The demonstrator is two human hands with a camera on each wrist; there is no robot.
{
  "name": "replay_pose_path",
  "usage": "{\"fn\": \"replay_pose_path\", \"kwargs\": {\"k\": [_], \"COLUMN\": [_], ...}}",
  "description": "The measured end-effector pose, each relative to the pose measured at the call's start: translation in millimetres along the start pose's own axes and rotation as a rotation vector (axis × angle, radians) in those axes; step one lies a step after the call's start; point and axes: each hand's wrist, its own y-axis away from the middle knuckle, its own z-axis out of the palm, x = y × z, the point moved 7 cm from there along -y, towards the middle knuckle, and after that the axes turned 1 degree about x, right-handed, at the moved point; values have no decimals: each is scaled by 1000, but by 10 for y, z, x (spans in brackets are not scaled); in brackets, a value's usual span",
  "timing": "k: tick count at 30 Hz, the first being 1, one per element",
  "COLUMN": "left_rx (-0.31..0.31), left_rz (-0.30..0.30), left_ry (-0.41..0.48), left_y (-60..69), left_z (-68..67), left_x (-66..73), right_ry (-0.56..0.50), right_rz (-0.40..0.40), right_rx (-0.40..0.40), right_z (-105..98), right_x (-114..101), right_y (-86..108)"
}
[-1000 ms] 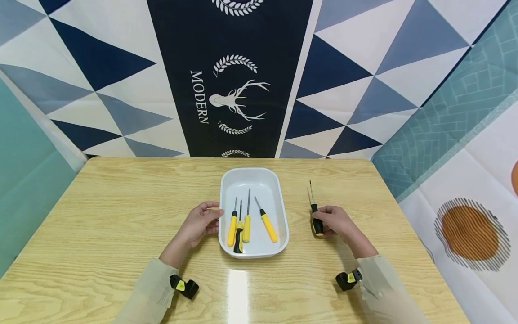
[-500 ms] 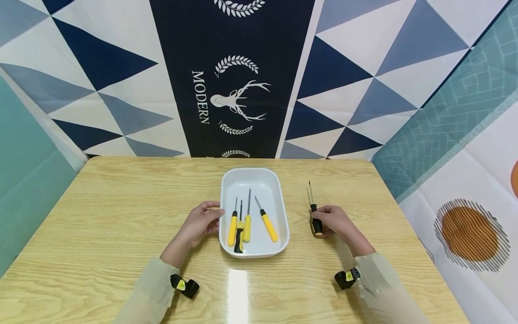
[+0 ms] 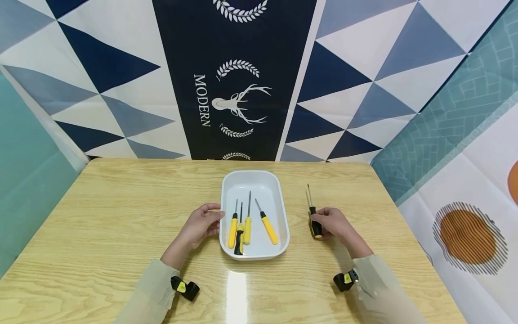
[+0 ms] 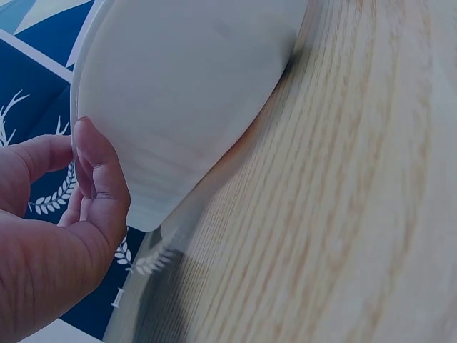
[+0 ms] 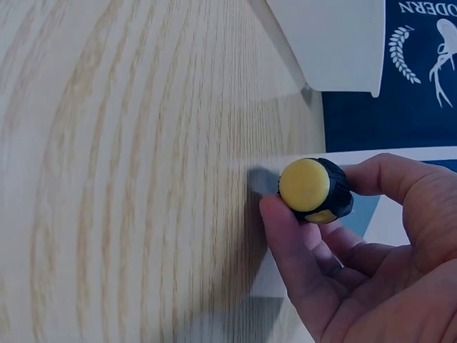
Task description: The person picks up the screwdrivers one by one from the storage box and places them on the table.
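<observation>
Black-handled, a screwdriver (image 3: 317, 231) is pointing away, pinched in the right hand (image 3: 333, 220). With the left hand (image 3: 201, 223), I'm pinching the white tray (image 3: 256, 234) by its rim.

Bright head view — white glare streaks the table (image 3: 133, 216) — wrist views dimmer (and bluish).

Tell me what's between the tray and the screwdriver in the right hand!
Only bare table lies between the white tray and the screwdriver in the right hand; see the head view.
</observation>
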Motion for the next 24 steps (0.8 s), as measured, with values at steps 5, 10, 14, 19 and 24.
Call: {"fn": "replay_pose_path", "kwargs": {"k": [5, 10, 14, 19, 24], "left_rx": [-3, -7, -6, -8, -6], "left_rz": [2, 6, 16, 17, 15], "left_ry": [2, 6, 4, 7, 13], "left_y": [8, 10, 6, 3, 1], "left_z": [6, 9, 7, 9, 11], "left_x": [2, 7, 6, -1, -5], "right_ry": [17, 38, 53, 87, 127], "right_rz": [-6, 1, -1, -5, -20], "right_rx": [13, 29, 44, 53, 62], "right_z": [7, 12, 9, 8, -2], "right_x": [-14, -25, -43, -66, -81], "right_y": [6, 7, 11, 23, 17]}}
